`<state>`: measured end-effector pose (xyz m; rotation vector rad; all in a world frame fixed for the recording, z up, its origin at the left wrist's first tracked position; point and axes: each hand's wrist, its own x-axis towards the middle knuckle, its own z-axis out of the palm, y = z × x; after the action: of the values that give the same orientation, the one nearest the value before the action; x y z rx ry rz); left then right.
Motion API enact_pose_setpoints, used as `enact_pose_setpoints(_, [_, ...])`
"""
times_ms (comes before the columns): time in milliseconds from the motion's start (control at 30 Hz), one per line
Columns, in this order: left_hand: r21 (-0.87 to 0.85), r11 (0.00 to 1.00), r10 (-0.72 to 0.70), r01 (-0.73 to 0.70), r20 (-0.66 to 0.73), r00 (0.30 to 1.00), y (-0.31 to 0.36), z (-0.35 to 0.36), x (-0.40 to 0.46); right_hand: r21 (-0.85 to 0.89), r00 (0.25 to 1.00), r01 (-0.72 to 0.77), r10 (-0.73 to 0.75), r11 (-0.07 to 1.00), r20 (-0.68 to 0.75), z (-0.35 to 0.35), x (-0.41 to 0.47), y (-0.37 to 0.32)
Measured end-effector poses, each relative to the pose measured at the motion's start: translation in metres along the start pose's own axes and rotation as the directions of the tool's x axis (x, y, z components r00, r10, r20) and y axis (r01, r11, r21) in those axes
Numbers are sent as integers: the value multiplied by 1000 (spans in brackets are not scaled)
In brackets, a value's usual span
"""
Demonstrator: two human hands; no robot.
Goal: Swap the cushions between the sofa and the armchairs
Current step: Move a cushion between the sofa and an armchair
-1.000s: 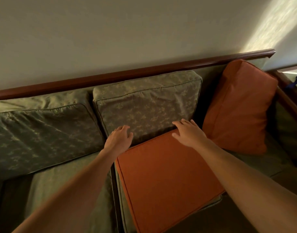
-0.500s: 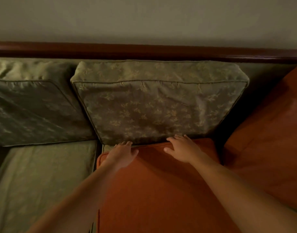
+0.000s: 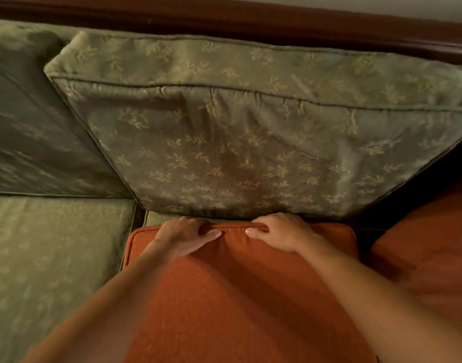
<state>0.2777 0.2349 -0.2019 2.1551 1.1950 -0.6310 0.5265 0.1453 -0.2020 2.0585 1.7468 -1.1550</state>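
Both hands grip the far edge of the orange seat cushion (image 3: 240, 297), the left hand (image 3: 184, 238) and right hand (image 3: 283, 233) side by side, thumbs on top and fingers curled over the rim. Just beyond the fingers leans the green back cushion (image 3: 251, 142); right of the grip lies another orange cushion (image 3: 428, 252).

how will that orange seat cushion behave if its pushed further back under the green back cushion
The orange seat cushion probably slides as one slab: its piped edge keeps a boxy shape. It likely gives a little, since the fabric dimples under the left hand and right hand. The green back cushion looks soft enough to yield.
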Motion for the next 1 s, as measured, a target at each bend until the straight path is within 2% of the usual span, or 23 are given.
enact_pose_setpoints(100, [29,999,-41,42,-27,999,1,4,3,-15,1000,7,-7,1000,-1,1,1,2])
enact_pose_setpoints(233, [68,995,-65,79,-192,979,8,10,-9,-50,996,23,-27,998,-89,6,-4,-1])
enact_pose_setpoints(300, [95,993,-38,67,-282,959,13,14,-17,-88,985,3,-18,996,-170,13,-10,-6])
enact_pose_setpoints(467, [62,998,12,15,-406,914,18,20,-43,-138,947,-10,-35,990,-321,22,-39,-18])
enact_pose_setpoints(700, [43,998,61,-46,-511,857,15,27,-114,-203,924,49,-121,978,-362,21,-98,-51])
enact_pose_setpoints(833, [-12,999,32,-46,-554,832,3,29,-176,-297,893,130,-243,946,-380,16,-134,-91])
enact_pose_setpoints(1000, [-1,998,-48,58,-573,818,-22,47,-275,-453,839,269,-437,850,-324,25,-188,-161])
